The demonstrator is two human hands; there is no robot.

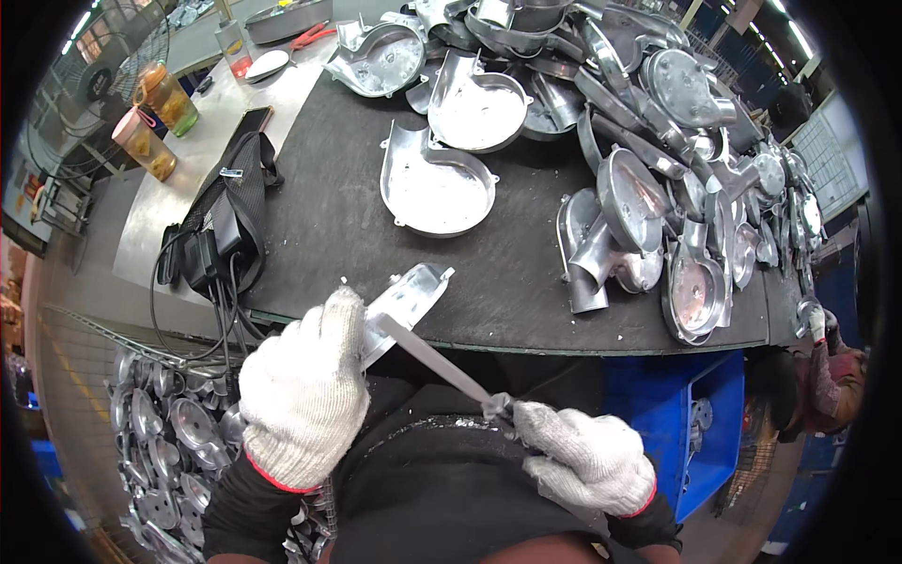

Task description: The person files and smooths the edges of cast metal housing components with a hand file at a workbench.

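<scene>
Here, before the flat black tabletop (319,221), your white-knit-gloved left hand (308,383) points upward, fingers gripping a shiny silver metal casting (420,291) at its near edge; your white-knit-gloved right hand (584,453) angles inward, clenched round a long grey metal file (440,363).

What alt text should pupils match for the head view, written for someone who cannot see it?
A person's gloved left hand holds a silvery metal part while the gloved right hand holds a flat file-like tool, its tip at the part. Beyond, similar parts lie heaped on a dark worktop.
</scene>
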